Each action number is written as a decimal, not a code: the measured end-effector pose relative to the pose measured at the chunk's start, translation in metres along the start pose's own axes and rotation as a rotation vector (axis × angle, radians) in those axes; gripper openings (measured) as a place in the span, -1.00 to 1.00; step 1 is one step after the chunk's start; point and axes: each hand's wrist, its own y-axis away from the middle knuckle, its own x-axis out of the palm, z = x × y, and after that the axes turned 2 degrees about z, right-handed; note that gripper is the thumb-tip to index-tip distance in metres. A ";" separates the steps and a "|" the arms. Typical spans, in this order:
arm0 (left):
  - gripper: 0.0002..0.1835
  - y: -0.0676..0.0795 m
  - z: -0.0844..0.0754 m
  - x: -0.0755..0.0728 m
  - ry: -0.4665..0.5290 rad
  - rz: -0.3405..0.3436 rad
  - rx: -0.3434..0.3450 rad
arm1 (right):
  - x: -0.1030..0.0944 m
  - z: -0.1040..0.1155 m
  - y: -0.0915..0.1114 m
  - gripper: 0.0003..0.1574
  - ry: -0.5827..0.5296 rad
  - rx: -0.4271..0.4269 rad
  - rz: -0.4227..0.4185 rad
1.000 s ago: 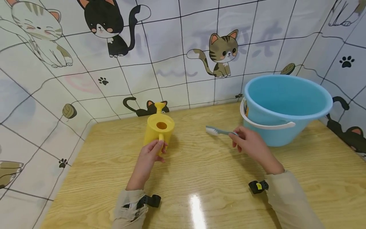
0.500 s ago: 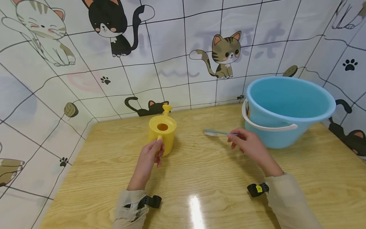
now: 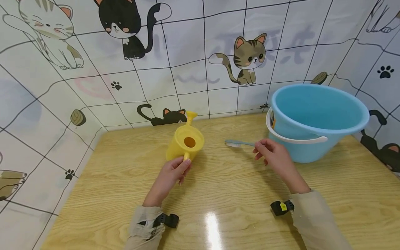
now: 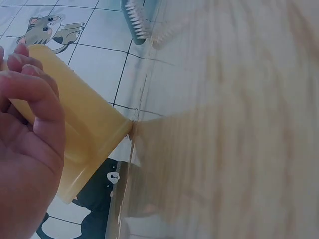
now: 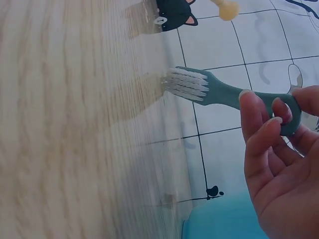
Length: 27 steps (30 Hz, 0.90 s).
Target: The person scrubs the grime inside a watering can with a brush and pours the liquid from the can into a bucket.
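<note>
A yellow watering can [image 3: 179, 147] leans to the right on the left half of the table. My left hand [image 3: 168, 177] grips its handle, thumb on top. In the left wrist view the can [image 4: 89, 119] is tilted, and the edge of its base meets the tabletop or nearly so. To the right, my right hand [image 3: 275, 159] pinches the end of a small grey-green scrubbing brush [image 3: 247, 142] with white bristles. The right wrist view shows the brush [image 5: 224, 92] bristles down, close to the wood; whether they touch it I cannot tell.
A large light-blue bucket [image 3: 300, 142] with a white handle [image 3: 293, 139] stands just beyond my right hand. Cat-printed sheeting [image 3: 187, 80] forms walls behind the wooden table [image 3: 231, 194] and on both sides. Light glares off the tabletop near the front.
The watering can has shifted right with my left hand, going from roughly upright to leaning right. The brush and right hand have moved only slightly.
</note>
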 end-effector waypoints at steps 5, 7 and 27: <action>-0.65 0.000 0.002 0.001 0.019 0.012 -0.010 | 0.000 -0.001 0.000 -0.45 0.021 -0.006 0.015; -0.65 -0.001 0.004 0.001 0.031 0.004 -0.019 | 0.000 -0.001 0.000 -0.43 0.019 -0.007 0.012; -0.47 -0.016 0.033 0.007 0.024 -0.013 0.006 | 0.000 0.001 0.001 -0.55 -0.005 0.010 0.019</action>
